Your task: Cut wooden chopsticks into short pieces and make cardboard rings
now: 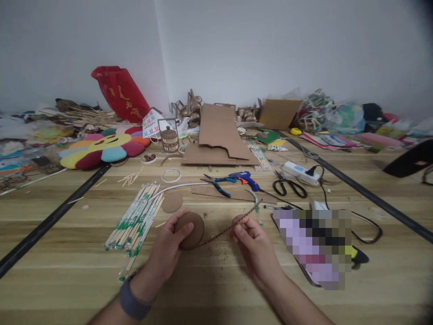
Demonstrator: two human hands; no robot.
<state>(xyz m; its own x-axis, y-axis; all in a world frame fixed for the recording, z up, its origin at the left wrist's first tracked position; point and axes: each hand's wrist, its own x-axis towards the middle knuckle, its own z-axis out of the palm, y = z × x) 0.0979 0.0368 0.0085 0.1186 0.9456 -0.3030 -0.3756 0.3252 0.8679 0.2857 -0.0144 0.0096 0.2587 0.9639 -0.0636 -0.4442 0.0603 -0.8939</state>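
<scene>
My left hand [172, 237] grips a round cardboard disc [193, 232], its thumb flat across the face. A thin dark strip with a beaded or corrugated edge [219, 234] runs from the disc's lower edge up to the right. My right hand [250, 239] pinches this strip between thumb and fingers, and the strip's free end sticks out beyond them. Another cardboard disc [172, 202] lies flat on the table just past my left hand. Dark crumbs are scattered on the wood between the hands.
Wrapped chopstick bundles [135, 219] lie at the left. Ahead are pliers [219, 184], a blue glue gun [245, 179], scissors [289, 185] and a power strip [300, 173]. A pixelated flat object [311, 248] is at the right. Cardboard sheets [219, 131] and a small lidded barrel [169, 139] stand behind.
</scene>
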